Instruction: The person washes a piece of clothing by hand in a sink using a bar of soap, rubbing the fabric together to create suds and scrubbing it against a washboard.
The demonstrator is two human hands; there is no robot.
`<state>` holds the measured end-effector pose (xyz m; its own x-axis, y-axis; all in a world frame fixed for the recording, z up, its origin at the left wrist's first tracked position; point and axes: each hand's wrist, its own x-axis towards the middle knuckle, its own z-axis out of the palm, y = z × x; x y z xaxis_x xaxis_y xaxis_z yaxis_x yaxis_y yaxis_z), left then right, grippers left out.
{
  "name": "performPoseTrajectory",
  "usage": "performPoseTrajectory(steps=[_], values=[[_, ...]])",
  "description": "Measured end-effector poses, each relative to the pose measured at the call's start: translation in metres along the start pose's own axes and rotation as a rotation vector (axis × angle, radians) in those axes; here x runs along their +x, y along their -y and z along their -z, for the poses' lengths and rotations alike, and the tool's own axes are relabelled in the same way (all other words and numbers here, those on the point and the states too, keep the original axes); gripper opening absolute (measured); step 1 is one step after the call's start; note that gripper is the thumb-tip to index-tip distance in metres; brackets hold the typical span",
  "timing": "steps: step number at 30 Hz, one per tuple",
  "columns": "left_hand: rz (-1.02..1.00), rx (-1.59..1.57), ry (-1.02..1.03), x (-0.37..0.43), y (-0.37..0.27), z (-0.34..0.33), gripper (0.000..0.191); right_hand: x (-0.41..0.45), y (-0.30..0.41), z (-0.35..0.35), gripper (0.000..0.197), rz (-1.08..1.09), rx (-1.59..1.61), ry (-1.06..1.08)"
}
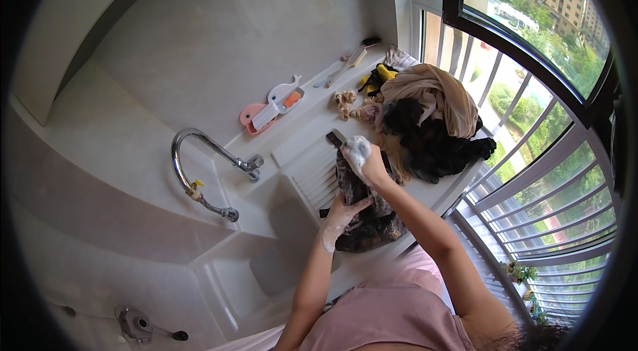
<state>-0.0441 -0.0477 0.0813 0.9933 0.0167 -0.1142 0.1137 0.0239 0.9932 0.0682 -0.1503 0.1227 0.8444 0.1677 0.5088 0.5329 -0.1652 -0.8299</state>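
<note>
A dark patterned garment (366, 236), wet and bunched, lies over the ribbed washboard (311, 182) of a white laundry sink. My right hand (363, 156), its knuckles covered in white suds, is closed on the upper part of this garment. Lower down, my left hand (344, 214) grips the cloth with the thumb stretched across it; foam clings to the wrist. A dark strap end (334, 139) sticks out beyond my right hand. The fingertips of both hands are partly hidden by suds or fabric.
The sink basin (286, 236) lies left of the washboard, beside a chrome faucet (187, 151). Piled clothes, beige (433, 94) and black (438, 151), sit right. Whale-shaped soap dishes (271, 106) and a scrub brush (354, 62) line the ledge. Barred windows (528, 96) stand at right.
</note>
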Motion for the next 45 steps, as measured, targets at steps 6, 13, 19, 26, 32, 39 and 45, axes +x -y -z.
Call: performPoseTrajectory(steps=[6, 13, 19, 26, 32, 39, 45], values=[[0.1, -0.78, -0.152, 0.005, -0.002, 0.016, 0.04, 0.014, -0.036, 0.01, 0.03, -0.582, 0.323, -0.303], [-0.027, -1.35, 0.212, 0.029, 0.028, 0.04, 0.034, -0.116, 0.07, -0.056, 0.034, 0.11, -0.352, 0.338], [0.165, -0.904, -0.313, 0.008, -0.03, -0.022, 0.052, -0.031, 0.003, -0.035, 0.021, -0.098, -0.398, -0.075], [-0.088, -1.075, -0.038, 0.023, 0.032, 0.011, 0.042, -0.085, 0.024, -0.045, 0.026, 0.069, -0.252, 0.086], [-0.124, -1.227, 0.164, 0.034, 0.064, 0.022, 0.036, -0.068, 0.034, -0.046, 0.024, 0.064, -0.313, 0.073], [0.105, -0.974, -0.28, 0.022, 0.038, -0.008, 0.04, -0.049, 0.006, -0.037, 0.024, -0.047, -0.374, 0.075], [-0.639, -1.198, 0.023, 0.038, 0.109, 0.021, 0.027, -0.115, 0.059, -0.051, 0.028, 0.19, -0.267, 0.2]])
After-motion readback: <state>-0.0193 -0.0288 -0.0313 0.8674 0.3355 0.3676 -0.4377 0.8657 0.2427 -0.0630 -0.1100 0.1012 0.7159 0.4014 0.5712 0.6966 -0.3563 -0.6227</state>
